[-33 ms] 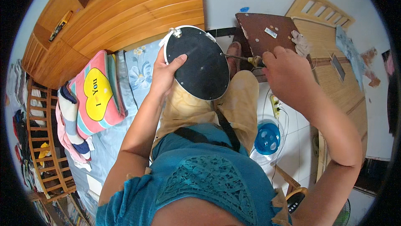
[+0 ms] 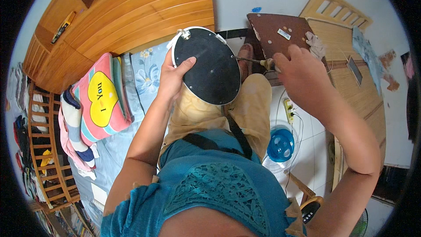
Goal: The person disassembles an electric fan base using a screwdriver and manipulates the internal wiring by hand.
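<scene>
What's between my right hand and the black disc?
The head view shows a screwdriver running from your right hand to the black disc, a foot beneath.

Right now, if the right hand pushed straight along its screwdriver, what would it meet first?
Probably the black panel, at its right edge: the screwdriver in the right hand seems to touch it, though depth is unclear.

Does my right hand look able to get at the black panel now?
Likely yes: your right hand holds a thin tool reaching the right edge of the black panel, while your left hand grips the opposite side, leaving that edge uncovered.
</scene>
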The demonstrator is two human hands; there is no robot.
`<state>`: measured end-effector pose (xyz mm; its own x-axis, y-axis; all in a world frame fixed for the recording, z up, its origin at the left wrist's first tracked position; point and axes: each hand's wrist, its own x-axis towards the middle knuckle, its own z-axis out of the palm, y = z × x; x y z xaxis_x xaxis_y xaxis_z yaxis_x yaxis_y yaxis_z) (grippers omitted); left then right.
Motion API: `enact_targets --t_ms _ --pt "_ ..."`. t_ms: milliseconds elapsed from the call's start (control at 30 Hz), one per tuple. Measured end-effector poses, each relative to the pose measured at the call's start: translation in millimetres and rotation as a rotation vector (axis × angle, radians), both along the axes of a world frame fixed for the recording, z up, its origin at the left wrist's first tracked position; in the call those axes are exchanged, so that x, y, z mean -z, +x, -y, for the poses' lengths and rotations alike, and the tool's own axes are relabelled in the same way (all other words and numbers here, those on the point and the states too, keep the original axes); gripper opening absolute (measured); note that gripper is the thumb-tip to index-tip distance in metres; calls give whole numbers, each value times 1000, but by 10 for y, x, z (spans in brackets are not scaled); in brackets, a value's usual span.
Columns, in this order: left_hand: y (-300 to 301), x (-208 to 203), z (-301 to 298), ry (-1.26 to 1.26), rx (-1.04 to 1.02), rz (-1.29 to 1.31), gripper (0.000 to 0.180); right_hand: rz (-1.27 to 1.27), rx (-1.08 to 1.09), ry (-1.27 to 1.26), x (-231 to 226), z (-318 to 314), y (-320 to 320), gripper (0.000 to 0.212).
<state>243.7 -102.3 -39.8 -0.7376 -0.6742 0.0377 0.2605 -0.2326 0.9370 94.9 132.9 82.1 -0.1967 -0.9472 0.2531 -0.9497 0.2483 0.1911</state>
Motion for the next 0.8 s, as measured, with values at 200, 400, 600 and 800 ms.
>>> enact_targets --t_ms 200,400,600,800 --pt "-24 5 3 23 3 -1 54 130 223 252 -84 54 73 12" --pt "-20 3 1 23 -1 10 52 -34 87 33 9 -5 13 12" --pt "-27 -1 -5 18 4 6 51 118 157 216 -92 31 85 15" --pt "-26 10 2 2 1 7 52 -91 35 15 68 -33 -8 12"
